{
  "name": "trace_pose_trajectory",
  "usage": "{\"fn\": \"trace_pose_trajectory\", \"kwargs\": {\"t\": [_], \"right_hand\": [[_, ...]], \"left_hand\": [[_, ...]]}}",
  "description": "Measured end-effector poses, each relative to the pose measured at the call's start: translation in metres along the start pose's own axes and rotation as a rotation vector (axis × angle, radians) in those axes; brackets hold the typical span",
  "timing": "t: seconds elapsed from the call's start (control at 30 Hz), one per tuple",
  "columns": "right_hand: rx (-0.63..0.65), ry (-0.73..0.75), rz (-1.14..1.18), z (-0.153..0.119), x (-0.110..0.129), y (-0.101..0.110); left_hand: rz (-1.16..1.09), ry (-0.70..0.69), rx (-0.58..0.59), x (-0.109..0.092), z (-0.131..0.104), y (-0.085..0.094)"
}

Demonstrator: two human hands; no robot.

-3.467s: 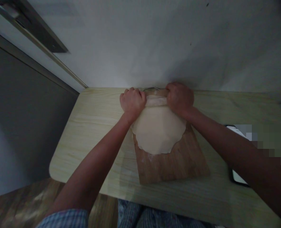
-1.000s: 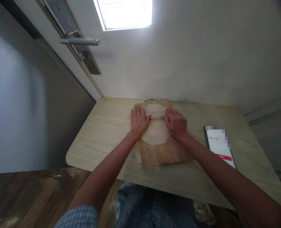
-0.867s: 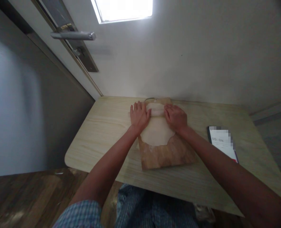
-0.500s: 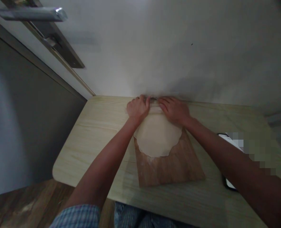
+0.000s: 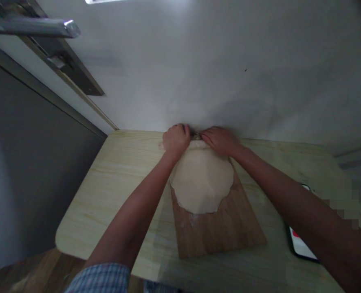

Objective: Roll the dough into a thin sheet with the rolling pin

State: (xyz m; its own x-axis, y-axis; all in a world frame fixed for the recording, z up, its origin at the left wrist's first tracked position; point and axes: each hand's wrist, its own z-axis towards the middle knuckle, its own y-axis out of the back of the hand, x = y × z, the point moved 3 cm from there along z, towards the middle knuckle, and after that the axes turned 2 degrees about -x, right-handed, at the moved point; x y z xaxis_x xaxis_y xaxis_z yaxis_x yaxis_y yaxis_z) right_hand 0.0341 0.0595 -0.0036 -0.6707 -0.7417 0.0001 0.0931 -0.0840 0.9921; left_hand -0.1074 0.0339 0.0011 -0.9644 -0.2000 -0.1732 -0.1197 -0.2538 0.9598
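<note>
A flat, roughly round sheet of pale dough [image 5: 203, 179] lies on a brown wooden board [image 5: 220, 232]. Across the dough's far edge runs a pale rolling pin [image 5: 198, 144], mostly hidden under the hands. My left hand [image 5: 177, 139] is closed over the pin's left part, and a bit of its end shows beyond the fingers. My right hand [image 5: 219, 140] lies over its right part with the fingers bent together. Something small and shiny sits between the hands by the wall, too small to make out.
The light wooden table [image 5: 113, 183] meets a white door or wall close behind the hands. A metal door handle [image 5: 46, 27] juts out at the upper left. Under my right forearm lies a phone [image 5: 302, 246].
The view has tilted, so the board and table sit slightly lower. My left hand's fingers look more curled over the pin. Both hands remain at the dough's far edge.
</note>
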Motion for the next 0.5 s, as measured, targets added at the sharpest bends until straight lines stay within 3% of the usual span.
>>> {"fn": "trace_pose_trajectory", "kwargs": {"t": [0.23,0.5], "right_hand": [[-0.061,-0.049,0.049,-0.016,0.014,0.001],[-0.13,-0.119,0.054,-0.045,0.035,0.002]], "left_hand": [[0.022,-0.014,-0.072,0.0,-0.023,0.004],[-0.006,-0.119,-0.114,-0.001,-0.06,0.009]]}}
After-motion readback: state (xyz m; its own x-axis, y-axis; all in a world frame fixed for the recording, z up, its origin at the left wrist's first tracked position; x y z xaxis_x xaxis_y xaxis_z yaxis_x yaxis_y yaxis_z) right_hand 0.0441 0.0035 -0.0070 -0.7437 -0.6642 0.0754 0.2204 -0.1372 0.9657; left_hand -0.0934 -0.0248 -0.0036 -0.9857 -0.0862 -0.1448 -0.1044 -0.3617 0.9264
